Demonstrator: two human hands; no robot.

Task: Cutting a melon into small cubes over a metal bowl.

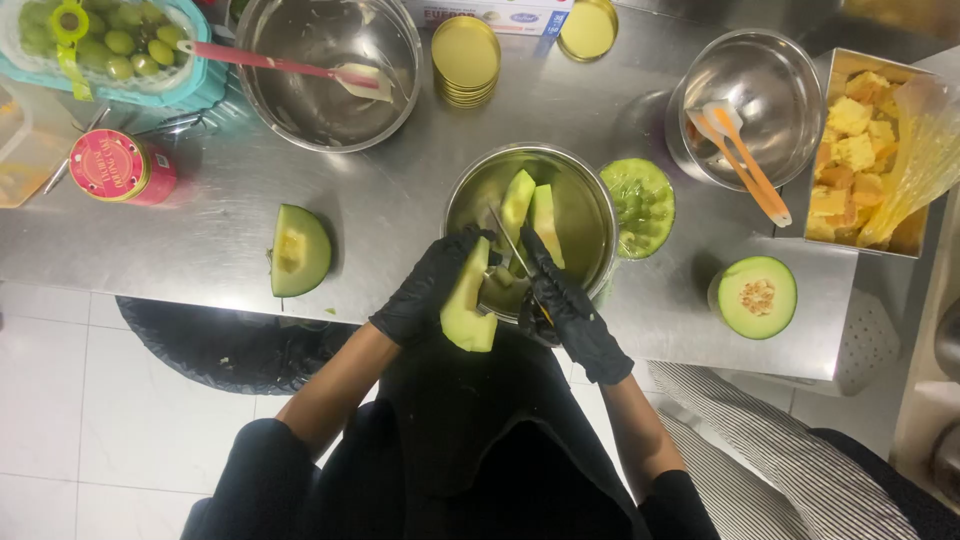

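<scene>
Black-gloved left hand point(425, 290): grip closed around a pale green melon wedge point(468, 300), held upright at the near rim of a steel bowl point(590, 215). Black-gloved right hand point(562, 305): grip pressed together on the handle of a knife point(512, 245), blade angled up and left over the bowl, just beside the wedge. Inside the bowl: two more melon slices point(532, 210), leaning together. Touching the bowl's right side: a hollowed melon half point(640, 205) holding seeds and pulp. Further right on the steel counter point(400, 200): a cut melon half point(757, 296), face up. Left on the counter, well apart: a melon quarter point(298, 250). Far edge: a large steel bowl point(400, 90) with a red-handled spatula point(290, 66), a stack of gold lids point(466, 60), a second bowl point(790, 70) with orange-handled spatulas point(740, 150), and a tray of yellow cubes point(850, 150).
</scene>
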